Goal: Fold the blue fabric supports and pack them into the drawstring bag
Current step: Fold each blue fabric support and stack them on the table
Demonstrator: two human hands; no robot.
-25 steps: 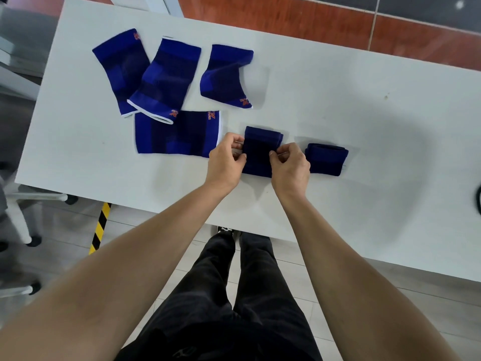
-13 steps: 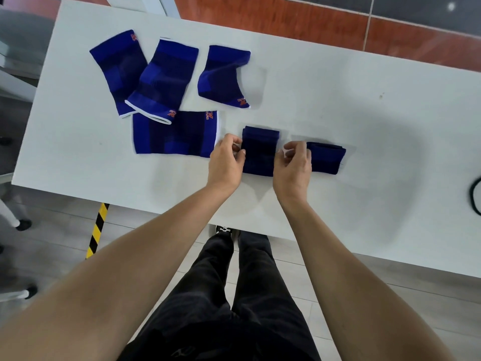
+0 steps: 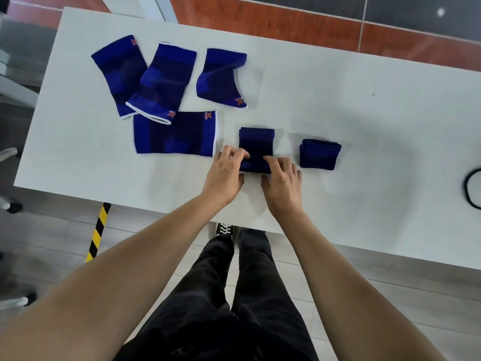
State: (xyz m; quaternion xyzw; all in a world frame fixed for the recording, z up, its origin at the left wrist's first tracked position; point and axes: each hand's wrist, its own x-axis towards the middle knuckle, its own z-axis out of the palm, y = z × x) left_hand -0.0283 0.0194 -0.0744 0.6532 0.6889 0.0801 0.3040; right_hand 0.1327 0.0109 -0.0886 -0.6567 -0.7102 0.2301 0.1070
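Note:
A folded blue support [image 3: 256, 144] lies on the white table [image 3: 364, 126] in front of me. My left hand [image 3: 226, 174] and my right hand [image 3: 283, 181] both pinch its near edge, fingers on top and thumbs under the edge. To its right lies a second folded support [image 3: 319, 153], untouched. Several unfolded blue supports lie at the left: a flat one [image 3: 175, 132] beside my left hand, and behind it three more [image 3: 121, 74] [image 3: 164, 82] [image 3: 221, 76], two of them overlapping. No drawstring bag is recognisable in view.
A black loop of cord [image 3: 469, 188] pokes in at the table's right edge. The table's near edge runs just below my wrists. Chair legs and castors [image 3: 13, 207] stand on the floor at the left, beside a yellow-black floor stripe [image 3: 97, 230].
Both hands have shifted from the sides of the middle support to its near edge. My right hand moved left, uncovering the second folded support.

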